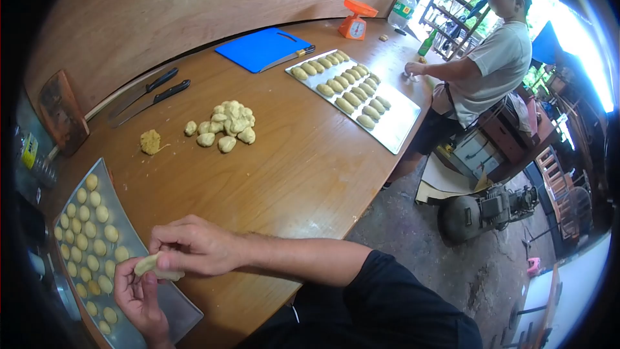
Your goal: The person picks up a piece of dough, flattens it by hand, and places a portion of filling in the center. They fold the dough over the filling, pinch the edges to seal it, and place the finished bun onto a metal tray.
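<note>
Dough piece [149, 264] is up in both hands, above the right-hand edge of the near-left tray [175, 313]. Left hand [137, 294] has it from the near side, thumb up against the dough, fingers curled behind. Right hand [205, 245] pinches it from the far right, thumb on top; its fingertips are partly hidden, so can't tell how hard they press. Both hands grasping, neither released.

Handling, my read: light, soft, slightly limp. Looks flattened, so probably tears or thins if pulled from one edge. Doesn't look wet; may be a bit tacky. Best hold: broad finger support underneath, light thumb pressure near the rim, no nails.

Around it: tray carries rounded dough balls [93, 264] in rough rows, left of the hands. Beyond, on the wooden table [278, 155], a heap of dough lumps [230, 118] with a crumbly yellow mound [150, 143] to its left. Two black-handled knives [172, 91] lie farther back, blue cutting board [258, 50] right of them.

Far right: second tray [402, 130] with oval pieces in rows, orange scale [353, 28] behind it. A co-worker [497, 64] stands at that end, one hand on the table side; can't make out what it holds.
</note>
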{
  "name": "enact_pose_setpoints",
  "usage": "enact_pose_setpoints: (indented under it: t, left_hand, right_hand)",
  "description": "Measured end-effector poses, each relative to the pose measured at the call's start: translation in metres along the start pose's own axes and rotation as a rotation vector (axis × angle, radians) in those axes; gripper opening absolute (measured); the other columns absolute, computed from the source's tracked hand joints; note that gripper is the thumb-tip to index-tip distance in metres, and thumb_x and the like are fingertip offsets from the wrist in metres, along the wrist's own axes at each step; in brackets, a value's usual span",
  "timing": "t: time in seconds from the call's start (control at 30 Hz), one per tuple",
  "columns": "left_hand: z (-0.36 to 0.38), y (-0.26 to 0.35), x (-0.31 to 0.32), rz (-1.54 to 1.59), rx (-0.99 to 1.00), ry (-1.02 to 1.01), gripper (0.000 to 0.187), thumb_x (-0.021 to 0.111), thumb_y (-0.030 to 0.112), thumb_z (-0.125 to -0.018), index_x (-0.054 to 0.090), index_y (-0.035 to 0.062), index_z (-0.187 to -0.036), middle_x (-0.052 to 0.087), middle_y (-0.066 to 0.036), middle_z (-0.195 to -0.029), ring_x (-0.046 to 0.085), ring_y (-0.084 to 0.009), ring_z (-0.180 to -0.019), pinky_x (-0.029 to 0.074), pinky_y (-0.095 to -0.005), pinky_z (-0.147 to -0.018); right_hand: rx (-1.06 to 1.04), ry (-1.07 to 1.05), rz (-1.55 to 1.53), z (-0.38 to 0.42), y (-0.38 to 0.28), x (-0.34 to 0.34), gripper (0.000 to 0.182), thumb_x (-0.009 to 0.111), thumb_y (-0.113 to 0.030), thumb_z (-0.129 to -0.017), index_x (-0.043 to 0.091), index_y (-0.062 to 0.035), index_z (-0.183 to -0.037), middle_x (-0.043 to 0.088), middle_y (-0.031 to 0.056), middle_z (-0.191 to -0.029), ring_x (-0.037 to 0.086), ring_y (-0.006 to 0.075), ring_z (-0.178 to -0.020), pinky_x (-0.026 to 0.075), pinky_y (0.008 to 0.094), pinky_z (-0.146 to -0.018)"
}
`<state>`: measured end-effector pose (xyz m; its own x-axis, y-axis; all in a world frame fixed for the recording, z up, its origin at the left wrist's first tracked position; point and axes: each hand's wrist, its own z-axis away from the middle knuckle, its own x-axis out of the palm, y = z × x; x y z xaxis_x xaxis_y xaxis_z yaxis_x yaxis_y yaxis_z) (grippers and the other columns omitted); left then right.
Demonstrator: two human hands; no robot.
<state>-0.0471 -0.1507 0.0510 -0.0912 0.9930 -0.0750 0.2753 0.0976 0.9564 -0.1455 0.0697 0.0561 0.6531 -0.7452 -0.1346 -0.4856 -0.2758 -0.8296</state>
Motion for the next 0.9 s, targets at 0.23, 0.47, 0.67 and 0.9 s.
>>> enact_pose_setpoints:
  t: [0.23,0.47,0.67,0.9]
  left_hand:
    - [-0.003,0.018,0.018,0.006,-0.073,-0.016,0.046,0.070,0.028,-0.105,0.058,-0.0040,-0.135,0.066,-0.010,-0.118,0.064,-0.0150,-0.102,0.052,-0.0292,-0.087]
    - [-0.002,0.003,0.005,0.076,-0.011,-0.117,0.055,0.071,0.038,-0.106,0.057,-0.0046,-0.138,0.066,-0.011,-0.121,0.064,-0.0192,-0.113,0.047,-0.0340,-0.105]
    - [-0.003,0.002,0.009,-0.037,-0.071,0.015,0.040,0.076,0.029,-0.105,0.063,-0.0053,-0.122,0.070,-0.011,-0.110,0.067,-0.0137,-0.102,0.053,-0.0295,-0.092]
    - [-0.002,-0.006,0.002,0.011,-0.060,0.033,0.033,0.076,0.025,-0.105,0.066,-0.0052,-0.113,0.071,-0.007,-0.101,0.067,-0.0108,-0.091,0.053,-0.0260,-0.084]
  right_hand:
    - [0.016,0.057,0.018,-0.003,0.002,0.002,0.025,0.074,-0.027,-0.106,0.063,-0.0038,-0.107,0.068,0.0094,-0.087,0.066,0.0203,-0.073,0.050,0.0357,-0.064]
    - [0.025,0.048,0.035,-0.003,0.001,0.003,0.026,0.073,-0.028,-0.106,0.064,-0.0033,-0.108,0.066,0.0106,-0.084,0.065,0.0216,-0.073,0.050,0.0372,-0.065]
    - [0.041,0.070,0.014,-0.002,0.007,0.005,0.029,0.076,-0.031,-0.105,0.065,-0.0041,-0.106,0.068,0.0063,-0.083,0.065,0.0151,-0.074,0.050,0.0329,-0.065]
    - [0.159,0.019,-0.166,-0.002,0.007,-0.004,0.024,0.078,-0.025,-0.104,0.066,-0.0045,-0.106,0.068,0.0010,-0.083,0.061,0.0067,-0.076,0.049,0.0287,-0.064]
